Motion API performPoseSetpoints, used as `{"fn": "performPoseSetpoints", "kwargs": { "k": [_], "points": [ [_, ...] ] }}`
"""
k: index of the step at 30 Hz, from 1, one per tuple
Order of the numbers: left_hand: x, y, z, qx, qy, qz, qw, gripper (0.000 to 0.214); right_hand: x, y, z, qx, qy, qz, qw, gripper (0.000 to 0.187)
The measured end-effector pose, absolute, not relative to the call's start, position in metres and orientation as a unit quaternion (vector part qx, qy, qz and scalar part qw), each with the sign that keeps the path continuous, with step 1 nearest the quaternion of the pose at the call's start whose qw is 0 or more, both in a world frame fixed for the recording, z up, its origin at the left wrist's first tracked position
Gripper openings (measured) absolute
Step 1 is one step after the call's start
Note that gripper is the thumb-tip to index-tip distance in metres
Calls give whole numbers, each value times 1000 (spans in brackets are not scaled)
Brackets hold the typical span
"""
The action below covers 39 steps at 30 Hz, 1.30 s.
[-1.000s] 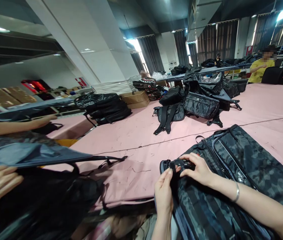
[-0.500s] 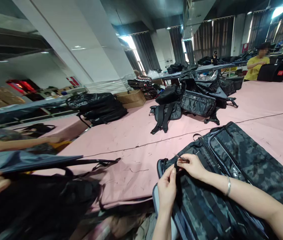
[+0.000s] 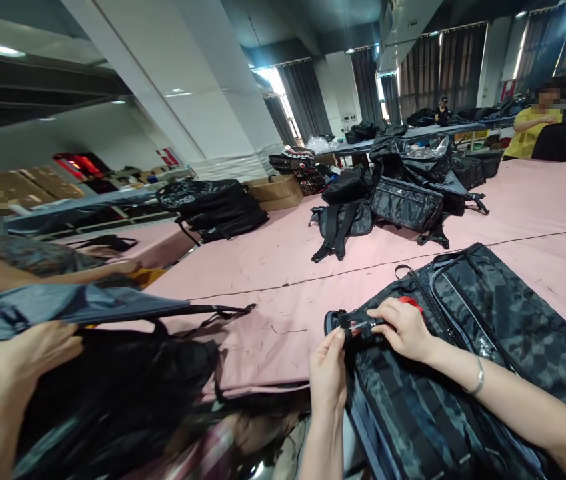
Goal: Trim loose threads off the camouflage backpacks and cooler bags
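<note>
A camouflage backpack in black and grey lies on the table in front of me. My left hand pinches the end of a black strap at the bag's near left edge. In my right hand are small thread snips, their metal blades pointing left toward the strap. Something red, seemingly the handle, shows above my knuckles. Both hands are close together over the bag, and a silver bracelet circles my right wrist.
At left, a co-worker's hand grips a black bag with a grey-blue panel. Camouflage bags are heaped on the pink table. A black bag stack and a cardboard box stand by the pillar. A person in yellow works far right.
My hands have come slightly apart; the snips' blades and a red part now show at my right hand. The co-worker's hand at left has moved right along the black bag.
</note>
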<state>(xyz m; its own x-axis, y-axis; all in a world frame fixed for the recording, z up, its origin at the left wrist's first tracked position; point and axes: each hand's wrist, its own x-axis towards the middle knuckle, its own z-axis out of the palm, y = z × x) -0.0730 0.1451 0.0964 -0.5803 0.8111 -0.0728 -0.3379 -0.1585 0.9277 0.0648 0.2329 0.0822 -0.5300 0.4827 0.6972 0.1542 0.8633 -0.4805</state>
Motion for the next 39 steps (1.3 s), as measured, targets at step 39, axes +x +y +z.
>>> {"fn": "performPoseSetpoints", "kwargs": {
  "k": [39],
  "points": [
    [-79, 192, 83, 454, 734, 447, 234, 21, 69, 259, 81, -384, -651, 431, 493, 26]
  ]
}}
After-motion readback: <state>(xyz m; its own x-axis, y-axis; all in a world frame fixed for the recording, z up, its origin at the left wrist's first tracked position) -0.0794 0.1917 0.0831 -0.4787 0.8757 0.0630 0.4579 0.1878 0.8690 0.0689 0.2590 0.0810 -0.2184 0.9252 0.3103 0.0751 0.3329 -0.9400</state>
